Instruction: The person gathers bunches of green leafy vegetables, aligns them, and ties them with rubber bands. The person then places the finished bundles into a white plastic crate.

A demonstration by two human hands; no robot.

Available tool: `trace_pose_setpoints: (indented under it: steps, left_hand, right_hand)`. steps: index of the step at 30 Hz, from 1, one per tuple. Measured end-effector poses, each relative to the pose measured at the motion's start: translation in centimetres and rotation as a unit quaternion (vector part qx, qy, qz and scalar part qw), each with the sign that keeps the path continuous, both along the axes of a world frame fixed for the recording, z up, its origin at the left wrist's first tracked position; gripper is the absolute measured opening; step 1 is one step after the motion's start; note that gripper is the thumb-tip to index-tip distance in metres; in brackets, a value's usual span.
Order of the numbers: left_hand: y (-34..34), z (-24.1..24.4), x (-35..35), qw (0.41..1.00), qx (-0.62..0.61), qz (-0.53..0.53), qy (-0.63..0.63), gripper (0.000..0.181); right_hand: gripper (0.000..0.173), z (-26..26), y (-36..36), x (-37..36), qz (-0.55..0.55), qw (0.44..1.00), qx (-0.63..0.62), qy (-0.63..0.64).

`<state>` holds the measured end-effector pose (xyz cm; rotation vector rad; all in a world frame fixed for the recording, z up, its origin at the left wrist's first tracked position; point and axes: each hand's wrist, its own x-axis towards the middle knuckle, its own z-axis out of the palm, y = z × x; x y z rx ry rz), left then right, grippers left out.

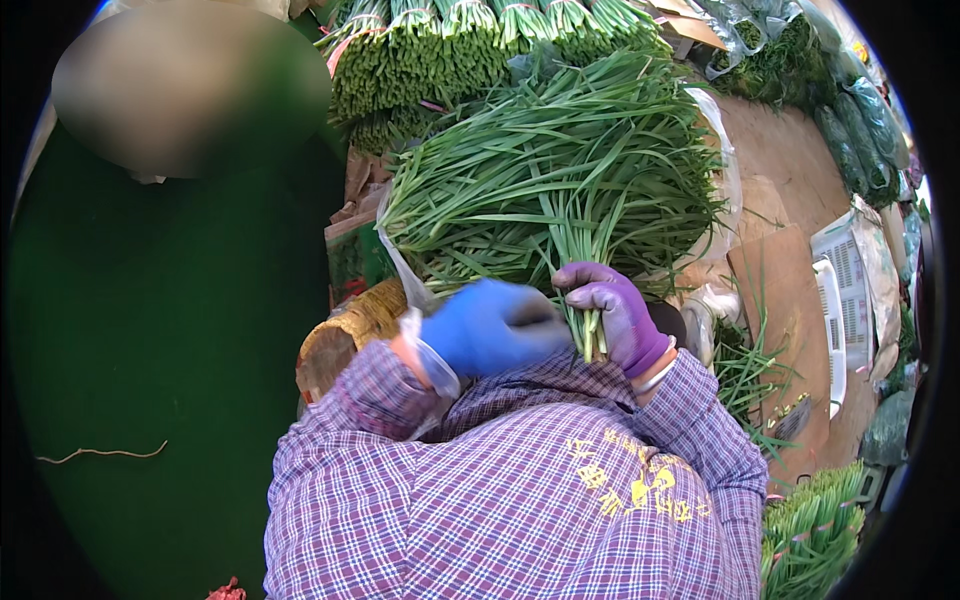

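A purple glove covers my right hand [611, 315], which is closed around a small bunch of garlic chives [592, 330]. The cut pale ends point down towards me, and the leaves reach back over a large heap of loose chives [555, 165]. My left hand [495, 326], in a blue glove, is motion-blurred just beside the lower stems. Its fingers look curled, but whether anything is between them cannot be made out. The heap lies on a translucent plastic sheet [721, 150] right in front of me.
Tied chive bundles [465, 45] are stacked behind the heap, with more bundles [814, 525] at lower right. Cardboard [784, 322], loose trimmings [746, 371] and a white plastic crate [844, 277] lie to the right. A yellowish roll [352, 322] is by my left forearm. Green flooring [165, 322] stretches leftward.
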<state>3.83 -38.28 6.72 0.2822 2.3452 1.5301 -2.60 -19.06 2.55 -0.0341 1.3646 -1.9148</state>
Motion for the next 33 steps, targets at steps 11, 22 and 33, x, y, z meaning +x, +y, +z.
trace_pose_setpoints:
  steps: [11, 22, 33]
  left_hand:
    - [-0.4, -8.9, 0.2, 0.974, -0.154, 0.034, -0.165, 0.044]
    - [5.5, -4.4, 0.3, 0.954, -0.212, -0.148, 0.153, 0.035]
    - [-0.7, -4.3, -8.8, 0.933, 0.308, 0.043, -0.183, 0.035]
  right_hand:
    - [0.035, 1.5, 1.2, -0.2, -0.007, 0.998, -0.01, -0.056]
    - [0.038, 1.2, 3.0, 1.0, 0.079, 0.996, -0.007, -0.052]
    - [0.023, 2.4, 5.9, 1.2, -0.051, 0.996, 0.036, -0.063]
